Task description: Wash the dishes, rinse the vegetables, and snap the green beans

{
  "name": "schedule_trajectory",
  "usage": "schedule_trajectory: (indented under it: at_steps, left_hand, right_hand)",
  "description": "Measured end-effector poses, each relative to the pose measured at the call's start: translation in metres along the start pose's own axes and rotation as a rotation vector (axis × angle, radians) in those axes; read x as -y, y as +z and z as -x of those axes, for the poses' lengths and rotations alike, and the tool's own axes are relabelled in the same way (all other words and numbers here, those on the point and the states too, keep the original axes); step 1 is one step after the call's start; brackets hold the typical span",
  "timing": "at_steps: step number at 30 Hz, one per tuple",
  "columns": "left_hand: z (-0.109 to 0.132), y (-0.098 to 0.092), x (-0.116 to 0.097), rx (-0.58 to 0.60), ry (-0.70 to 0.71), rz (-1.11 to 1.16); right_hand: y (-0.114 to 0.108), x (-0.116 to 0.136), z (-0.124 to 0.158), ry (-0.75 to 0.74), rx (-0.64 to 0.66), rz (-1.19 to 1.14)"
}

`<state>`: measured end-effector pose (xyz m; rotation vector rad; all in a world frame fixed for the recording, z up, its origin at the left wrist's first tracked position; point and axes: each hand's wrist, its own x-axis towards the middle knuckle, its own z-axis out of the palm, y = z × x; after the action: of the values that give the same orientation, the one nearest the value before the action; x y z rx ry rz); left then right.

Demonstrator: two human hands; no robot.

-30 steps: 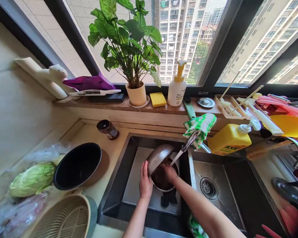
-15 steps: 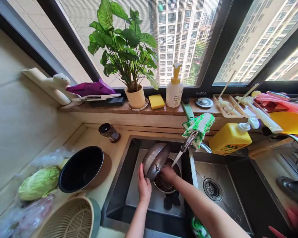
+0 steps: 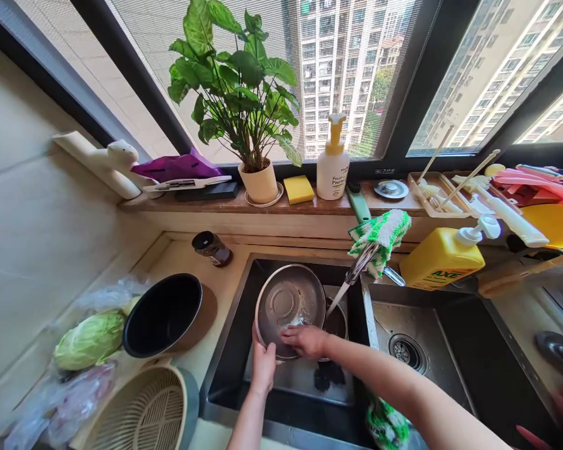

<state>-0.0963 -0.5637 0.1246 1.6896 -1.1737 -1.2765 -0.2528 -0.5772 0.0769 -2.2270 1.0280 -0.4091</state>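
Head view: a round grey perforated-metal strainer (image 3: pixel 286 305) is gripped at its near rim by the left hand (image 3: pixel 264 364), over the dark left sink basin (image 3: pixel 304 412). Fingers of the right hand (image 3: pixel 307 340) are laid inside; any pinch cannot be told. Steady support and light rubbing seem advisable.

From where I stand, the left hand (image 3: pixel 263 369) is bent into a grip, thumb upright, the other fingers partly out of sight, with the bare left forearm (image 3: pixel 249 414) rising steeply beneath it. Just beside it, the right hand (image 3: pixel 310 341) lies back upward, its fingers stretched toward the left hand, while the bare right forearm (image 3: pixel 385 374) slants down and away to its right.
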Motion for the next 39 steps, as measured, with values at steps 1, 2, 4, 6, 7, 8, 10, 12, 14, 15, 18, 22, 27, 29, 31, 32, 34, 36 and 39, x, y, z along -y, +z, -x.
schedule_trajectory:
  at_steps: [1, 2, 4, 6, 7, 8, 10, 12, 14, 15, 18, 22, 27, 29, 31, 32, 34, 36, 39]
  left_hand:
    - [0.001, -0.002, -0.002, 0.007, -0.016, 0.020]
    - [0.002, -0.003, -0.004, 0.012, -0.012, 0.032]
    - [0.004, 0.001, -0.006, 0.029, 0.042, 0.025]
    - [0.006, 0.009, -0.004, 0.054, 0.112, -0.014]
    - [0.007, 0.013, -0.002, 0.069, 0.141, -0.038]
    - [0.008, 0.017, 0.000, 0.080, 0.166, -0.057]
    - [0.008, 0.022, 0.005, 0.085, 0.200, -0.084]
    - [0.005, 0.024, 0.010, 0.066, 0.206, -0.093]
    - [0.000, 0.026, 0.013, 0.040, 0.187, -0.090]
    - [-0.003, 0.027, 0.013, 0.034, 0.176, -0.085]
    - [-0.009, 0.033, 0.014, 0.050, 0.180, -0.078]
    - [-0.009, 0.037, 0.015, 0.068, 0.179, -0.068]
    - [-0.009, 0.018, 0.015, 0.059, 0.259, -0.118]
    - [-0.008, 0.013, 0.013, 0.056, 0.301, -0.193]
    - [-0.003, 0.015, 0.009, 0.066, 0.308, -0.245]
    - [0.000, 0.018, 0.007, 0.068, 0.308, -0.263]
    - [0.008, 0.025, 0.003, 0.072, 0.323, -0.288]
    - [0.014, 0.032, 0.001, 0.074, 0.339, -0.293]
    - [0.012, 0.036, 0.000, 0.032, 0.333, -0.264]
  right_hand:
    - [-0.005, -0.006, 0.004, 0.080, 0.003, 0.056]
    - [-0.012, -0.011, 0.006, 0.169, -0.033, 0.106]
    - [-0.025, -0.021, 0.000, 0.316, -0.201, 0.182]
    - [-0.035, -0.028, -0.009, 0.391, -0.365, 0.240]
    - [-0.036, -0.031, -0.011, 0.413, -0.415, 0.265]
    - [-0.035, -0.033, -0.012, 0.425, -0.430, 0.280]
    - [-0.027, -0.038, -0.006, 0.454, -0.376, 0.276]
    - [-0.016, -0.041, 0.005, 0.522, -0.290, 0.223]
    - [-0.007, -0.038, 0.014, 0.585, -0.206, 0.152]
    - [-0.005, -0.034, 0.015, 0.605, -0.178, 0.121]
    - [-0.004, -0.014, 0.007, 0.564, -0.181, 0.068]
    - [0.000, 0.000, 0.000, 0.162, -0.177, 0.065]
    - [0.003, -0.028, 0.026, 0.133, 0.027, 0.171]
    - [-0.006, -0.037, 0.026, 0.244, -0.074, 0.224]
    - [-0.019, -0.040, 0.016, 0.312, -0.262, 0.270]
    - [-0.023, -0.040, 0.009, 0.335, -0.337, 0.285]
    - [-0.026, -0.039, -0.002, 0.405, -0.406, 0.299]
    - [-0.018, -0.040, -0.004, 0.501, -0.398, 0.288]
    - [0.003, -0.039, 0.008, 0.646, -0.303, 0.258]
